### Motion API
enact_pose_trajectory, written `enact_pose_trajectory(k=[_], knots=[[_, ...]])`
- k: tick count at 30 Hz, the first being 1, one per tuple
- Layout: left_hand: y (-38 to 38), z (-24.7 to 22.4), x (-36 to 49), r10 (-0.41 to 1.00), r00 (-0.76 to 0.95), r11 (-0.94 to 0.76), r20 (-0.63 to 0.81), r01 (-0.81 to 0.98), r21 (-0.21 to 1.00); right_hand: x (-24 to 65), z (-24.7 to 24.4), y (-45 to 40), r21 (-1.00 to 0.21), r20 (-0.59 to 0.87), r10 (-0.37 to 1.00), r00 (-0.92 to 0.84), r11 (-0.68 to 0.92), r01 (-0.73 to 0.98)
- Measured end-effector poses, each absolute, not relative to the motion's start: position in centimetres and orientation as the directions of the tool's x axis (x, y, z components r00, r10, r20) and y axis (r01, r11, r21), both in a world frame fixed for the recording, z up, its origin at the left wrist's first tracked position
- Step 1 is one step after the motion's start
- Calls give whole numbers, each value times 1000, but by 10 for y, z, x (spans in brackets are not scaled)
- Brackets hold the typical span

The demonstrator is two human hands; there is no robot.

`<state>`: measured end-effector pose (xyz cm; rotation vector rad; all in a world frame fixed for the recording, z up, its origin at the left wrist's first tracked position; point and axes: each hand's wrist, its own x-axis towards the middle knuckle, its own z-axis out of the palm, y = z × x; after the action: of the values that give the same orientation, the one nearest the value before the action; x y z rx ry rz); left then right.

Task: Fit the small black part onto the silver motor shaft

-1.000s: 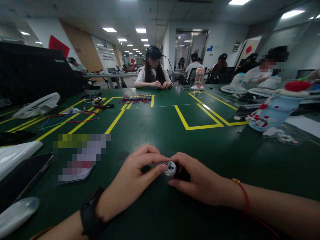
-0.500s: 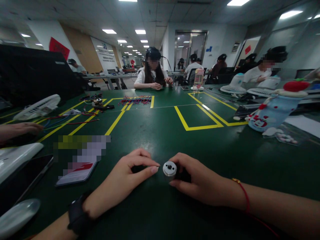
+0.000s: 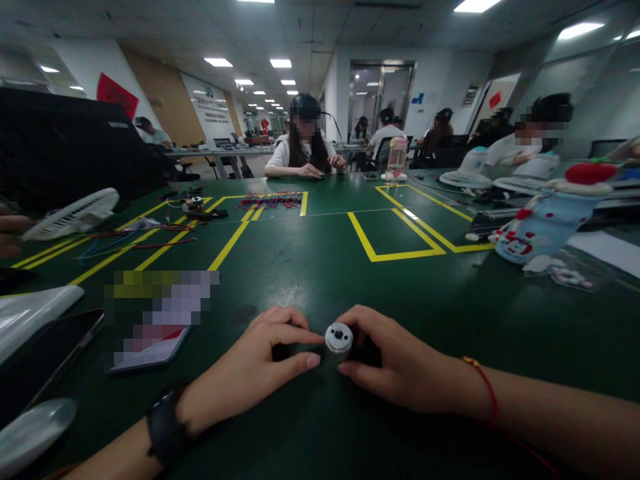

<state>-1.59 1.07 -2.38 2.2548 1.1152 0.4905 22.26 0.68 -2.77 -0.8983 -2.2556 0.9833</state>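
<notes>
A small silver cylindrical motor [image 3: 339,339] stands upright on the dark green table [image 3: 310,280]. Its round top face has a dark centre and small holes at the sides. My right hand [image 3: 407,363] grips it from the right, thumb in front and fingers behind. On the other side, my left hand [image 3: 255,353] has its index fingertip at the motor's left edge. The left thumb is spread away from that finger, and nothing shows between them. The palm side of my left hand is hidden.
A phone [image 3: 165,343] lies left of my left hand, with a white mouse [image 3: 37,433] nearer me. Coloured wires [image 3: 273,200] lie farther back. A blue bottle [image 3: 543,223] stands at the right. A person [image 3: 305,143] sits opposite; another person's hand [image 3: 11,232] is at the far left.
My left hand has moved slightly right to the motor, and its pinched thumb and index finger have parted. My right hand stays around the motor. The other person's hand at far left has drawn back.
</notes>
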Motion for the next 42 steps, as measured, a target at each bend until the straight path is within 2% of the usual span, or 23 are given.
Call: enact_pose_trajectory(k=[5, 9, 14, 22, 27, 32, 38, 42], knots=[[15, -21, -10, 889, 454, -342, 62, 566, 750, 223, -30, 8, -832, 162, 782, -602, 436, 343], [20, -24, -7, 917, 396, -307, 50, 620, 722, 222, -33, 11, -837, 168, 786, -595, 433, 335], [23, -25, -4, 900, 428, -380, 77, 686, 620, 220, -33, 14, -880, 97, 800, -592, 347, 326], [25, -22, -2, 861, 503, -442, 80, 659, 608, 218, -37, 16, -896, 63, 798, -599, 310, 319], [25, -21, -4, 843, 534, -461, 66, 655, 599, 219, -37, 15, -892, 86, 811, -579, 322, 318], [20, -21, -11, 773, 629, -552, 82, 604, 575, 219, -34, 15, -858, 124, 796, -593, 386, 339], [20, -23, -11, 742, 662, -577, 107, 549, 605, 220, -33, 14, -833, 158, 778, -607, 435, 341], [20, -23, -11, 790, 602, -491, 117, 507, 708, 219, -32, 13, -821, 155, 780, -606, 443, 359]])
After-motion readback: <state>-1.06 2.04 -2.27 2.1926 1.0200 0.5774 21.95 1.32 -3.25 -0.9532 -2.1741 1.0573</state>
